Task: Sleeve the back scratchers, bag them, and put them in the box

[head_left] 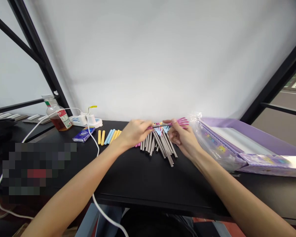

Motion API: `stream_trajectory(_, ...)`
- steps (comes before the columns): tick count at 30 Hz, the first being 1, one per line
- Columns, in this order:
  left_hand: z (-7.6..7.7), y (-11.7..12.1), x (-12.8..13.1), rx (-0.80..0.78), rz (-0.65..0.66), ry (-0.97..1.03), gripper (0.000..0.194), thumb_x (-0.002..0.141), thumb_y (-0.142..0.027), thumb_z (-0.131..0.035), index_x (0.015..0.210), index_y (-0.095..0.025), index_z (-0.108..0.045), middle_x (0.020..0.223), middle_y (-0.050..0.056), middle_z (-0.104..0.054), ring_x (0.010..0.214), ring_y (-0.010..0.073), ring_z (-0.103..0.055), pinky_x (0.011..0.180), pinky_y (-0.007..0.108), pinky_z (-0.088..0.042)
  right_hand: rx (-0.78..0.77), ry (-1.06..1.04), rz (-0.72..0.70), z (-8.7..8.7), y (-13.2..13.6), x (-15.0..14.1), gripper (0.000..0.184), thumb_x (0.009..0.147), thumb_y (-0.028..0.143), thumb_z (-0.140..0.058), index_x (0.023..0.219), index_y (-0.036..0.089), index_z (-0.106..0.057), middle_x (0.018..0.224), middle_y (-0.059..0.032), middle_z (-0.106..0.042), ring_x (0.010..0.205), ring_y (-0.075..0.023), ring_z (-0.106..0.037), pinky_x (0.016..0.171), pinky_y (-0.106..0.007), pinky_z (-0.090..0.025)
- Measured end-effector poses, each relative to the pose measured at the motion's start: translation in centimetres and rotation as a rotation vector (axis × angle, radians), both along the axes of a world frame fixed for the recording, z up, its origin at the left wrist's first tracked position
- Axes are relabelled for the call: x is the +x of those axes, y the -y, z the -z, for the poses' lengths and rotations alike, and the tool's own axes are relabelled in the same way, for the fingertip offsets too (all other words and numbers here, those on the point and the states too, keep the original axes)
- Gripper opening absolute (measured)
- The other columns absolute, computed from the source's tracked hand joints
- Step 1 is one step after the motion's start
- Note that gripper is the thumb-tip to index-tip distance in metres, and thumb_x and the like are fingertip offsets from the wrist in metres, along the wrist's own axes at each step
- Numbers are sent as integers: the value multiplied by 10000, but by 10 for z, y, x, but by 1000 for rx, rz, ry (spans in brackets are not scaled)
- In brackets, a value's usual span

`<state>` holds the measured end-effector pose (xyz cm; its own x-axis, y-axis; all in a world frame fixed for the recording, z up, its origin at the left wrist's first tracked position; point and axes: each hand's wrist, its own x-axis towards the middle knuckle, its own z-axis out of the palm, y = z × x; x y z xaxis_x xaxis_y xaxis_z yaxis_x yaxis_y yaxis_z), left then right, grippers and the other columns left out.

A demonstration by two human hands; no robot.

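A back scratcher with a pink claw head and a metal rod is held level above the table. My left hand is closed round its left end, where a bit of pink shows. Close to the pink claw, my right hand pinches the rod between thumb and fingers. Beneath and between both hands lies a pile of metal rods, several with blue claw heads. Yellow handles and blue handles lie in a row left of my left hand, which partly hides the row.
At right stands an open purple box beside clear plastic wrapping. Leftward are a blue packet, a white power strip and a glass bottle of brown liquid. A white cable hangs over the black table's front edge.
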<state>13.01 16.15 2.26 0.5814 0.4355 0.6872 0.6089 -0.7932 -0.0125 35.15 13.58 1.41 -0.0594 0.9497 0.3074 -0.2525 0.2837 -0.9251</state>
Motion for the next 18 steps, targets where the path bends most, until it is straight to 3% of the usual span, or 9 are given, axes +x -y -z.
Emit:
stream_trajectory(5,8,8,18,47,72,78,125,981,-250,-551,918,-155,-601,775,37,-699,624,133,-616,591,252,-433,76,144,-6,7,3,-14,482,848,604,-669,931,130,-709,482,38,-489,380,-45,-307,379,-204,-191)
stream_trajectory(11,3,3,10,-132,-17,1,151,972,-319,-563,916,-184,-598,773,22,-695,638,147,-621,576,245,-393,39,9,50,11,-9,-9,434,771,541,-782,697,151,-607,544,31,-512,426,-56,-416,402,-201,-317)
stream_trajectory(13,-5,-2,-7,-223,-132,-56,103,947,-296,-586,912,-200,-601,788,23,-700,687,169,-639,592,250,-390,-11,-167,163,2,-15,6,364,793,434,-798,696,156,-584,583,33,-531,449,-48,-431,406,-181,-344)
stream_trajectory(15,-12,-11,-34,-264,-348,-101,63,906,-273,-617,876,-219,-603,789,23,-698,746,206,-649,599,268,-373,-44,-394,384,-12,-21,34,279,905,291,-698,704,159,-557,626,34,-547,455,-28,-413,404,-147,-339)
stream_trajectory(18,-18,-25,-80,-311,-700,-109,57,831,-235,-661,819,-224,-606,812,44,-693,811,252,-649,615,291,-369,-11,-641,736,-26,-28,93,412,1056,253,-421,658,172,-491,590,44,-450,408,-25,-310,347,-136,-268)
